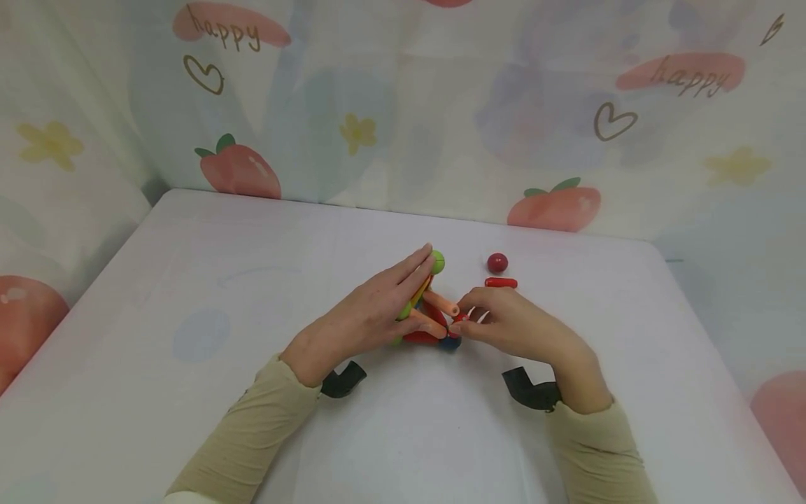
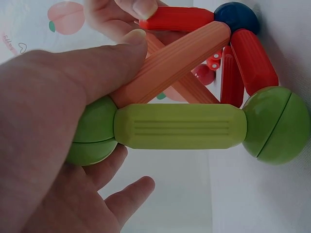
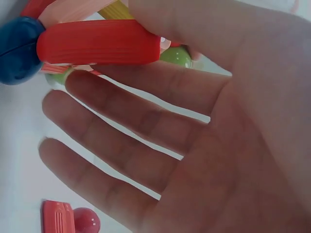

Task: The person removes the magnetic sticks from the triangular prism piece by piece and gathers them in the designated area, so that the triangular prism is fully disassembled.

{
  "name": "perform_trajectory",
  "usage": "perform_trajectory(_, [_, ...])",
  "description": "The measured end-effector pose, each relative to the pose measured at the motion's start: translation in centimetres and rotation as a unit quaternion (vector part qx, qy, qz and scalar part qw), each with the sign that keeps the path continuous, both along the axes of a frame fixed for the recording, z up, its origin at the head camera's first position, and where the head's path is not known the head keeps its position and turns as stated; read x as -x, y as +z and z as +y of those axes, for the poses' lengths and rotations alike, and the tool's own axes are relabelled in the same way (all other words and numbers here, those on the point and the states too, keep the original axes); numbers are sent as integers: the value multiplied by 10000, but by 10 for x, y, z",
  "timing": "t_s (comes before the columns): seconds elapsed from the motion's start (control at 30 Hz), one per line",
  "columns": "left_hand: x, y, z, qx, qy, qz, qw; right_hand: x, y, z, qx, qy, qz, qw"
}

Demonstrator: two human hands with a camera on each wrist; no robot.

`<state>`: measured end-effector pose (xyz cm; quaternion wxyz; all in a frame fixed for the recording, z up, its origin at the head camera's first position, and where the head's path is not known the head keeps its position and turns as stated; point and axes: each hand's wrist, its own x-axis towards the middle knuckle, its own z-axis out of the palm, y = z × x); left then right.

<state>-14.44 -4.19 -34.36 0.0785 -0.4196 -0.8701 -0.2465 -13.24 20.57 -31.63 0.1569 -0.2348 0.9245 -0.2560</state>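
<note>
My left hand (image 1: 368, 304) grips a frame of magnetic rods and balls, standing on the white table. In the left wrist view its thumb lies along an orange rod (image 2: 177, 63), and fingers reach behind a green ball (image 2: 95, 131). A light green rod (image 2: 180, 127) joins that ball to a second green ball (image 2: 277, 125) by the tabletop. My right hand (image 1: 519, 322) pinches a red magnetic rod (image 3: 99, 42) between thumb and index finger. One end of this rod meets a dark blue ball (image 3: 19, 51); the other fingers are extended below.
Behind the right hand lie a loose red ball (image 1: 497, 263) and a short red rod (image 1: 501, 283). Black curved pieces (image 1: 343, 380) show beside both wrists. A patterned cloth wall (image 1: 403, 140) rises along the table's far edge.
</note>
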Motion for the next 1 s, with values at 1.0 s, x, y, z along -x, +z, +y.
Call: perform_trajectory(1.0, [0, 3, 0, 124, -29, -25, 9999, 11, -17, -5, -436, 80, 45, 9990])
